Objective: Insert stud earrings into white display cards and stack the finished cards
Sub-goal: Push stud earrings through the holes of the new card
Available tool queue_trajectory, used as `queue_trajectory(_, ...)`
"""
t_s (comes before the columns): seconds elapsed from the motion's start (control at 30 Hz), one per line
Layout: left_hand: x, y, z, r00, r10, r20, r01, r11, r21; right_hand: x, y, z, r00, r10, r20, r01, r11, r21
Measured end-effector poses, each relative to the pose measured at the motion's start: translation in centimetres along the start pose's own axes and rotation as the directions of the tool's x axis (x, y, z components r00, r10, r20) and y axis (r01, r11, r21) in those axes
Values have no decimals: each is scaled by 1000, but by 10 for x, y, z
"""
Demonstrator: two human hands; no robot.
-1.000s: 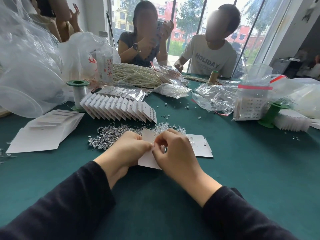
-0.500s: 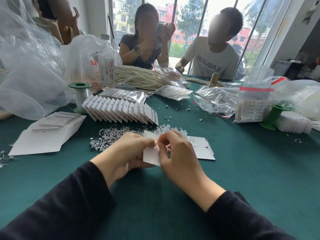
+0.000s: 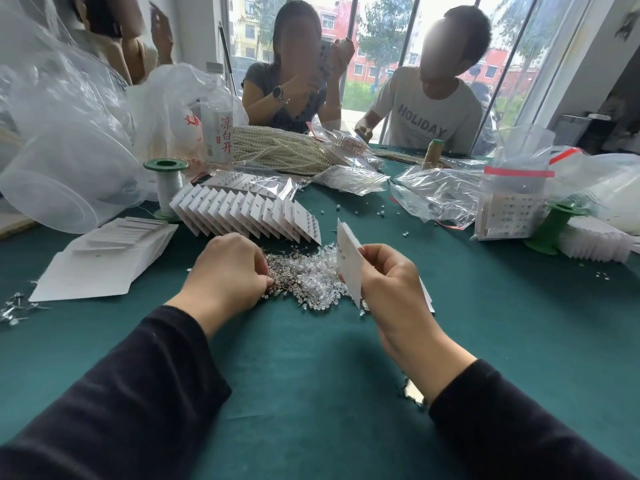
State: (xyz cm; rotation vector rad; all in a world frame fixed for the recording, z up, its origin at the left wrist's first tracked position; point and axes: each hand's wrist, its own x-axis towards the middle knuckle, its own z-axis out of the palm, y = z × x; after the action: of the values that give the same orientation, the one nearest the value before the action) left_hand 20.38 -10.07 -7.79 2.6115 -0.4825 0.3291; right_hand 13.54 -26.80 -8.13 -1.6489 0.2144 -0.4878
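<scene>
Head view: hands apart. Right hand (image 3: 388,289) pinches white card (image 3: 348,261) upright over stud pile (image 3: 304,278) on bench (image 3: 311,375). Left hand (image 3: 228,271) has curled fingertips in the pile; whether a stud is caught is hidden. Best to single out one stud, post leading, before meeting the card.

Printed in grey capitals across the chest of a pale T-shirt (image 3: 420,124) at the far side of the table: "HOLIDAY". Running down the label of a clear bottle (image 3: 218,133), in red characters: "凉白开". Red marks on a white plastic bag (image 3: 180,109) beside it, too crumpled to read.
</scene>
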Motion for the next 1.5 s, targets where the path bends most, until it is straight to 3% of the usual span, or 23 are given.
queue_trajectory(0.13,0,2,-2,999,-9,-32,7,998,-65,0,-3,0,982,167,89,-184,955,233)
queue_trajectory(0.33,-3,10,-8,997,1,-75,-21,962,-271,3,-5,-4,916,292,274,-398,735,549)
queue_trajectory(0.43,-12,30,-10,996,75,-47,-88,892,-443,3,-5,-3,901,292,320,-430,697,574)
queue_trajectory(0.57,-21,51,-4,969,233,-86,-247,865,-437,0,-7,0,864,257,432,-487,641,593)
queue_trajectory(0.67,-23,53,-2,961,233,-148,-274,868,-413,-3,-8,4,859,220,462,-485,640,596)
queue_trajectory(0.83,-20,50,1,974,185,-134,-226,854,-469,-3,-8,2,893,243,380,-430,712,555)
queue_trajectory(0.97,-20,48,2,979,151,-139,-201,842,-500,-6,-8,-1,883,215,417,-434,711,553)
queue_trajectory(1.5,-23,51,4,924,299,-239,-360,891,-276,-6,-9,0,867,273,417,-482,673,561)
